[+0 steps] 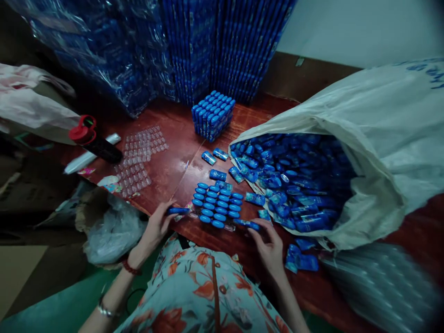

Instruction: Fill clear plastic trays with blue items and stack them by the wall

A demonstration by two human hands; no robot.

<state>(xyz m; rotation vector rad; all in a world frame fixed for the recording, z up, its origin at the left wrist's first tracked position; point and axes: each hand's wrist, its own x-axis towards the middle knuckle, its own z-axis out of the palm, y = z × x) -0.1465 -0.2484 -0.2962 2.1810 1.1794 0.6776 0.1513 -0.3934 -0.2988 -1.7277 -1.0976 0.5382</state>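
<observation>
- The left hand (161,219) holds one small blue pack (177,211) between its thumb and fingers, just left of the blue rows.
- The right hand (267,241) pinches another blue pack (247,224), just right of the rows, on the near side.
- The blue rows (218,210) are many shiny packs set close together with their round ends up. They sit between the two hands, on the near part of the red-brown table (178,178).
- A few loose packs (218,175) lie on the far side of the rows and to the right.
- Farther back is a neat blue block (213,114) of packs, also with round ends up.
- On the right, a big white bag (374,111) lies with its mouth open to the left. A big heap of packs (298,185) fills it.
- More blue packs (301,260) lie near the right hand, on its right.
- On the left are clear bumpy sheets (134,178) and a dark bottle (106,150) with a red lid (82,132).
- Tall blue stacks (229,46) stand at the far side.
</observation>
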